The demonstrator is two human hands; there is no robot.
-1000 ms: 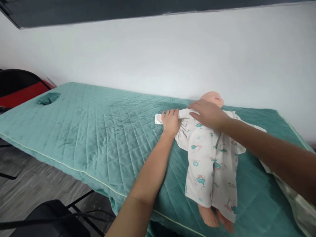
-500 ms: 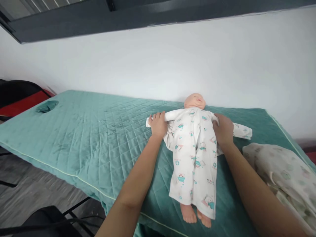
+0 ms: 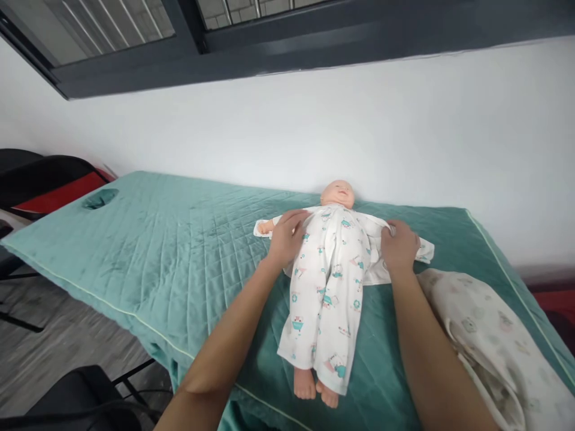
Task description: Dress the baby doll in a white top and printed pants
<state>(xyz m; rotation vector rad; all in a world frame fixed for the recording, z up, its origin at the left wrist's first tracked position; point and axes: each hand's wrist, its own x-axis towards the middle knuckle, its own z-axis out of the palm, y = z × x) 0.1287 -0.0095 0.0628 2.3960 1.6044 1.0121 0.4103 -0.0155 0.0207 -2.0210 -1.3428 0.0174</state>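
Observation:
A baby doll [image 3: 338, 194] lies on its back with its head toward the wall and its bare feet toward me. White clothing [image 3: 330, 281] with small teal and pink prints covers its body and legs, and its arms stretch out sideways. My left hand [image 3: 290, 236] is closed on the clothing near the shoulder on the left side; a doll hand shows beyond it. On the right side, my right hand [image 3: 399, 244] has its fingers closed on the sleeve, whose cuff extends past my hand.
A green quilted cover [image 3: 179, 251] with a hole at its left end lies under the doll. Bundled printed cloth [image 3: 485, 329] rests at the right. Black chairs [image 3: 67, 395] stand at the left, and a white wall [image 3: 269, 131] rises behind.
My left hand has moved from the sleeve toward the doll's shoulder. The clothing on the right side is spread wider beside the body. The camera view has shifted, showing more window.

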